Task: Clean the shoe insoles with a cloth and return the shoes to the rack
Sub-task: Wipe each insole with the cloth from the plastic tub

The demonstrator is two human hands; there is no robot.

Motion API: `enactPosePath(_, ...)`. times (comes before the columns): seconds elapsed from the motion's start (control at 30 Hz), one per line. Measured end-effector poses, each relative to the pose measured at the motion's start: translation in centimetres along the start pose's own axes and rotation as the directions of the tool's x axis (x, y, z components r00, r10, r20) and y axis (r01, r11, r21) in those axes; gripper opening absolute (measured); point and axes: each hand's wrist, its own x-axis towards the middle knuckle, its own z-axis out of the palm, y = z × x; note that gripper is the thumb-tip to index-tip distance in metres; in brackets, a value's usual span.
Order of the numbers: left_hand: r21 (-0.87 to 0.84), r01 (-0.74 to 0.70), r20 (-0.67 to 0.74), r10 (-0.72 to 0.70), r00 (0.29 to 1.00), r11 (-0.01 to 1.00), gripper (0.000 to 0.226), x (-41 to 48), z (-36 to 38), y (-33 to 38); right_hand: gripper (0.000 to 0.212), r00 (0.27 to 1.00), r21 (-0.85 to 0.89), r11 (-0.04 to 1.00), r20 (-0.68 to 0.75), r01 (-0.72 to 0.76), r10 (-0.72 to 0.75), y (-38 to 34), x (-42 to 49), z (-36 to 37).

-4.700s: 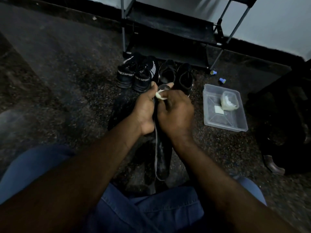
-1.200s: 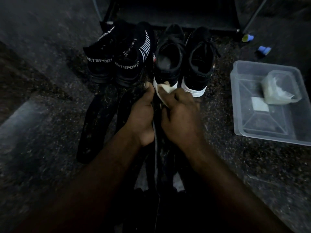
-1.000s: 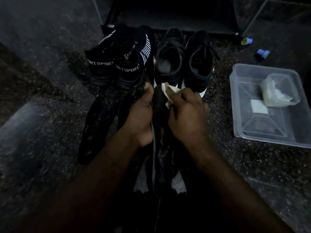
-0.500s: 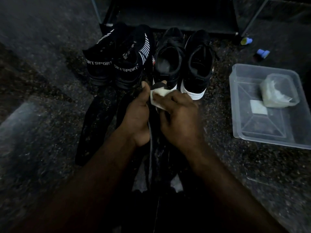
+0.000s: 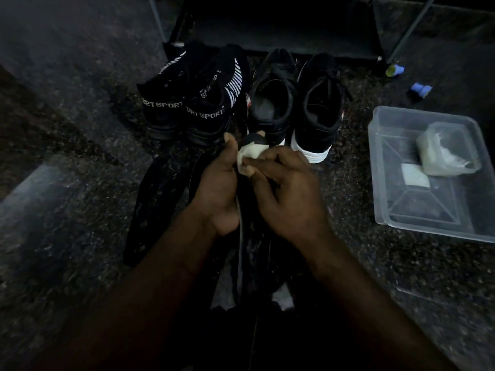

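Nearest: both forearms, reaching forward; below them too dark to read.

Between the hands: insole [image 5: 240, 245], edge-on to the camera. Gripped on its left face by left hand [image 5: 217, 188], fingers curled round it, thumb up beside the tip. Pinched in right hand [image 5: 289, 194]: pale cloth [image 5: 250, 155], folded over the far end of the insole.

Against a second ago: cloth moved up from the right face to the tip and wrapped over the edge; same grip on the left. Judged: wiping now at the end of this insole, this pass probably near done; refitting and racking not yet begun.

Long axis: away from the body, far tip aimed at the shoes, near end lost in shadow. Toe or heel at the far tip: cannot tell.

On the floor just left of the hands: other dark insoles [image 5: 152, 207], lying roughly the same way.

Beyond: sport pair [image 5: 187, 108] left, white-soled black pair [image 5: 294, 103] right, heels toward the camera. Further right: clear tub [image 5: 375, 170].

Farthest: rack [image 5: 281, 25], shoes on the floor before it.
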Motion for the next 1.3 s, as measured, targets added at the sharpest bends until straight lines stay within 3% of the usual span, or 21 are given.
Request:
enactPosePath(0.27, 0.161, 0.013, -0.092, 0.002, 0.996, 0.987, 0.065, 0.2, 0.1, -1.3, 0.023, 0.996, -0.006, 0.999, -0.085, -0.042, 0.041, 0.0, 0.3, -0.7)
enactPosePath(0.43, 0.264, -0.019, -0.023, 0.026, 0.999, 0.964, 0.066, 0.1, 0.4, -1.8, 0.023, 0.967, -0.089, 0.984, -0.221, -0.152, 0.130, 1.4, 0.6, -1.6)
enactPosePath(0.5, 0.268, -0.064, 0.001, 0.066, 0.998, 0.961, 0.065, 0.0, 0.1, -1.8, 0.021, 0.978, -0.092, 0.992, -0.200, -0.086, 0.066, 0.6, 0.4, -1.2)
enactPosePath(0.6, 0.244, -0.033, -0.105, 0.060, 0.993, 0.969, 0.072, 0.0, 0.4, -1.3, 0.019, 0.996, -0.041, 0.999, -0.092, 0.015, -0.019, -0.7, 0.1, -0.1)
enactPosePath(0.67, 0.178, -0.016, -0.091, 0.033, 0.995, 0.984, 0.070, 0.1, 0.3, -1.2, 0.019, 0.995, -0.075, 0.997, -0.102, -0.001, -0.006, 0.1, 0.2, -0.4)
enactPosePath(0.8, 0.249, 0.009, -0.055, 0.005, 0.998, 0.968, 0.072, 0.1, 0.2, -2.0, 0.015, 0.957, -0.096, 0.981, -0.255, -0.170, 0.141, 2.0, 0.5, -1.9)
enactPosePath(0.9, 0.460, -0.100, -0.076, 0.151, 0.986, 0.882, 0.061, 0.1, 0.4, -2.4, 0.014, 0.969, -0.078, 0.991, -0.232, -0.109, 0.089, 0.7, 0.3, -1.3)
enactPosePath(1.0, 0.530, -0.116, -0.039, 0.160, 0.986, 0.840, 0.060, 0.2, -0.4, -2.5, 0.012, 0.987, -0.064, 0.998, -0.158, -0.025, 0.015, -0.1, 0.2, -0.5)
enactPosePath(1.17, 0.459, -0.009, -0.092, 0.057, 0.994, 0.888, 0.071, 0.2, 0.1, -2.3, 0.005, 0.946, -0.110, 0.976, -0.285, -0.189, 0.151, 2.3, 0.6, -2.3)
enactPosePath(1.3, 0.474, -0.097, -0.057, 0.140, 0.988, 0.875, 0.054, 0.1, 0.1, -2.5, 0.007, 0.969, -0.059, 0.992, -0.228, -0.113, 0.097, 0.7, 0.5, -1.5)
